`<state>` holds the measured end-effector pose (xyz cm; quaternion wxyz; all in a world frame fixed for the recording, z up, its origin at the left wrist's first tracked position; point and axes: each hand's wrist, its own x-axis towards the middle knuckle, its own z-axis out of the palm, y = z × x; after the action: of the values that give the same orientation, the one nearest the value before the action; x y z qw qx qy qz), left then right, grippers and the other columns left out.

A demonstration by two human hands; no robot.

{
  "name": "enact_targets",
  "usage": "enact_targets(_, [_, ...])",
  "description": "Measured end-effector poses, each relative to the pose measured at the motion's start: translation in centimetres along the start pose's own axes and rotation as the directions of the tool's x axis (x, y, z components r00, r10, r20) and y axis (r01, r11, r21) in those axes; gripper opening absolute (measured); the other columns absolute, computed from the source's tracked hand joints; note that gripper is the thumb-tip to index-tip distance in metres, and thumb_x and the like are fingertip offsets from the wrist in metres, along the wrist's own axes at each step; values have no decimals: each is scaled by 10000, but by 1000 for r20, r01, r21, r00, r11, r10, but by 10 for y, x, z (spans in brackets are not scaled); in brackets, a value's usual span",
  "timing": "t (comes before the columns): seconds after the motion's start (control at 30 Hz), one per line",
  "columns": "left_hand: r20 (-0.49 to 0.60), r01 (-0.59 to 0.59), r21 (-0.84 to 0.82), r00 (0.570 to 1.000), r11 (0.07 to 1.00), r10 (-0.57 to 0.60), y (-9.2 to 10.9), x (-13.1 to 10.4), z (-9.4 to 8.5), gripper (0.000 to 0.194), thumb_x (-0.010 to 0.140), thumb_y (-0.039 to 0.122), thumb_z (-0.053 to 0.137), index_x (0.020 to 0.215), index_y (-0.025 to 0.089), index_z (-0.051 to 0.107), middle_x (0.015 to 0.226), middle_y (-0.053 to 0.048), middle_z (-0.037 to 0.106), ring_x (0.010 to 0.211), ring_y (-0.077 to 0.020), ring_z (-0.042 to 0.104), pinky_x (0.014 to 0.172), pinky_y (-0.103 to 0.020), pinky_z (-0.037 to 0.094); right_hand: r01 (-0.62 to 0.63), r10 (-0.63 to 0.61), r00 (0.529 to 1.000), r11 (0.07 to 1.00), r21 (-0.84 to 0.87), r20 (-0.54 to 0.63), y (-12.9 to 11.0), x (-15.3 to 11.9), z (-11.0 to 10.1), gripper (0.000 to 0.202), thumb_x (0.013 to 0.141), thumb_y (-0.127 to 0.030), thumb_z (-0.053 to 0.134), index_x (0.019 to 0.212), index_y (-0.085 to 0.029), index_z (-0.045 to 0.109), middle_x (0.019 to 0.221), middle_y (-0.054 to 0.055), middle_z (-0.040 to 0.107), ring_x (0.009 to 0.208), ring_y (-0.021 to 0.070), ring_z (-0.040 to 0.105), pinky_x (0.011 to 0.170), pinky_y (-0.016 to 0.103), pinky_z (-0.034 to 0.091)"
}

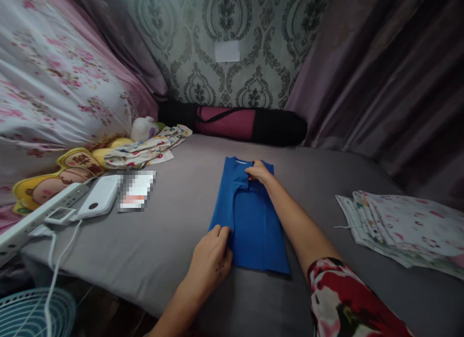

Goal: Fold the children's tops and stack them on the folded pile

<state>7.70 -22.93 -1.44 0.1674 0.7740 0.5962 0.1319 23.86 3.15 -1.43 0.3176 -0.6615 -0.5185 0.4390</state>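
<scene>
A blue shirt (253,230) lies partly folded on the grey bed sheet (174,240), its collar pointing away from me. At its near left edge, my left hand (213,252) is closed with the fabric between thumb and fingers. My right hand (259,172) pinches the cloth near the collar at the far end. One side is turned inward over the body of the garment. The fingertips of both hands are partly hidden.
To the right sits a stack of folded patterned cloths (409,226). On the left are a white power bank (99,197), a power strip (43,216), plush toys and a crumpled patterned cloth (145,151). A long black-and-maroon bag (228,122) lies along the wall. A blue basket (36,310) stands below the bed's edge.
</scene>
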Motion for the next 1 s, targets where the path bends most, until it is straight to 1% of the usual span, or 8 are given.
enact_targets(0.1, [-18, -40, 5, 999, 999, 40, -5, -4, 2, 434, 754, 72, 422, 1160, 200, 504, 988, -65, 573, 874, -197, 570, 771, -314, 470, 103, -146, 983, 938, -332, -108, -3, 0, -7, 335, 653, -21, 658, 958, -160, 643, 882, 119, 671, 921, 283, 650, 834, 387, 509])
enact_targets(0.2, [-69, -79, 19, 994, 997, 80, -9, -7, 6, 446, 746, 68, 430, 1157, 207, 532, 1010, -75, 576, 903, -212, 555, 789, -335, 467, 275, -392, 918, 734, -621, -57, -11, 5, -2, 234, 846, -171, 583, 1062, -182, 670, 1183, 145, 631, 1141, 278, 567, 964, 374, 433])
enact_targets(0.33, [-142, -107, 32, 984, 994, 110, -16, -13, 11, 471, 707, 50, 455, 1131, 217, 574, 1029, -79, 585, 895, -227, 533, 788, -371, 456, 403, -430, 896, 677, -617, 113, -26, 22, 23, 255, 948, -242, 477, 1076, -248, 698, 1160, 55, 674, 1125, 204, 578, 956, 297, 422])
enact_targets(0.53, [-318, -182, 95, 926, 979, 203, -31, -22, 18, 391, 761, 56, 441, 1085, 208, 598, 982, -84, 604, 850, -216, 531, 753, -357, 451, 348, -353, 927, 689, -636, 125, -42, 49, 58, 209, 925, -287, 535, 1005, -238, 721, 1115, 84, 698, 1091, 232, 604, 912, 320, 439])
enact_targets(0.67, [-376, -259, 145, 878, 955, 295, -40, -23, 20, 318, 869, 74, 393, 1076, 203, 596, 940, -81, 615, 772, -186, 530, 695, -312, 445, 275, -272, 956, 712, -646, 107, -44, 62, 68, 152, 868, -313, 611, 940, -232, 718, 1066, 82, 710, 1042, 253, 626, 894, 358, 444])
enact_targets(0.8, [-412, -321, 140, 841, 937, 349, -48, -23, 18, 314, 868, 42, 389, 1068, 184, 584, 926, -79, 606, 786, -182, 534, 719, -304, 459, 258, -280, 958, 726, -638, 69, -39, 66, 73, 153, 884, -355, 592, 964, -269, 691, 1111, 31, 694, 1095, 242, 586, 937, 393, 404])
enact_targets(0.87, [-393, -343, 108, 848, 933, 357, -50, -25, 16, 329, 842, 23, 392, 1061, 178, 582, 936, -82, 602, 808, -185, 532, 739, -309, 463, 255, -306, 951, 725, -640, 32, -33, 64, 77, 177, 914, -358, 551, 999, -267, 676, 1164, 32, 669, 1153, 253, 535, 959, 413, 375])
enact_targets(1.0, [-266, -339, 12, 906, 941, 329, -45, -31, 5, 354, 783, 29, 419, 1043, 191, 596, 933, -84, 601, 817, -201, 523, 719, -330, 450, 277, -392, 919, 699, -660, -29, -20, 54, 88, 221, 961, -316, 471, 1060, -230, 649, 1235, 77, 610, 1202, 254, 451, 991, 402, 317])
